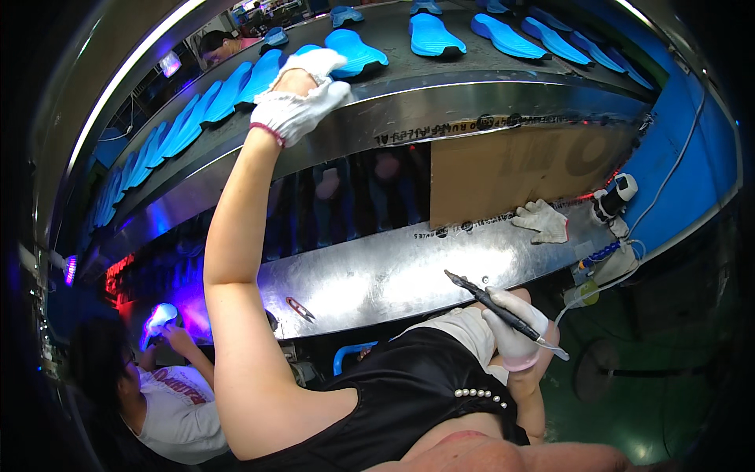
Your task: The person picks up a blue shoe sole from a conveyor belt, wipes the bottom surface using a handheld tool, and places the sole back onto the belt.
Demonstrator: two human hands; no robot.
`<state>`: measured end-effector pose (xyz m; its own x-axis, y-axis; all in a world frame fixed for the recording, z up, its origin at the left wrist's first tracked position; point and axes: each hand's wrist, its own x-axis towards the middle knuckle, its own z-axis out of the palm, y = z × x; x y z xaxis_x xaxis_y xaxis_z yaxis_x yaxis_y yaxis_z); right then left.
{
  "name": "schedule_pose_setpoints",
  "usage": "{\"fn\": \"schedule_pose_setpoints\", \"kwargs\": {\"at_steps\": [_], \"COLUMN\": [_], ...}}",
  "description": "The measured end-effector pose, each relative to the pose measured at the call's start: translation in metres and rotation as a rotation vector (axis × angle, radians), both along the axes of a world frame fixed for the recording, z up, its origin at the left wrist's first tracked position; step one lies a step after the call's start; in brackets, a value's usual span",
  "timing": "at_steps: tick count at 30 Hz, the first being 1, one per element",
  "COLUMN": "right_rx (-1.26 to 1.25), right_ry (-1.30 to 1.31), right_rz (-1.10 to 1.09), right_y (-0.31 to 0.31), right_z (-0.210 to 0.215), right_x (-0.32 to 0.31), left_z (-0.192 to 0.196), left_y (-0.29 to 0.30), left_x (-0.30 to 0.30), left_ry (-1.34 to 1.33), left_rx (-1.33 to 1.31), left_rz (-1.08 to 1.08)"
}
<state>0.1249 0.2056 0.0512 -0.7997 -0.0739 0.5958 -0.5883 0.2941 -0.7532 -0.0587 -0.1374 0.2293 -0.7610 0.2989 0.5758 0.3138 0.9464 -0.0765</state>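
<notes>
My left arm reaches up to the belt's near edge. There my left hand (303,94), in a white knit glove, has its fingers stretched over the row of blue shoe soles (354,52), thumb apart from them. No sole shows between thumb and fingers; whether the fingertips touch one I cannot tell. In my right hand (515,329), gloved in white, is a black pen-shaped tool (495,305) with a pale cable at its rear. Its tip points up and left over the metal bench (377,275), apart from any sole.
Several soles lie along the dark belt (393,33). On the bench are red-handled thread snips (300,309) and a loose white glove (542,221). A cardboard sheet (511,177) stands behind it. Cables hang at right. A co-worker (169,393) at lower left handles a lit sole (161,318).
</notes>
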Motion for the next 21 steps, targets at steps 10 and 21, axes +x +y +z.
{"fn": "schedule_pose_setpoints", "kwargs": {"at_steps": [10, 21], "right_rx": [0.026, -0.072], "right_ry": [-0.085, -0.111], "right_rz": [-0.03, -0.017], "right_y": [0.011, 0.009], "right_z": [-0.002, -0.014], "right_x": [0.003, 0.0], "left_z": [-0.01, 0.003], "left_y": [-0.049, 0.029], "left_x": [-0.064, -0.047], "left_ry": [-0.203, 0.12], "left_rx": [-0.187, 0.011], "left_rz": [0.441, -0.376]}}
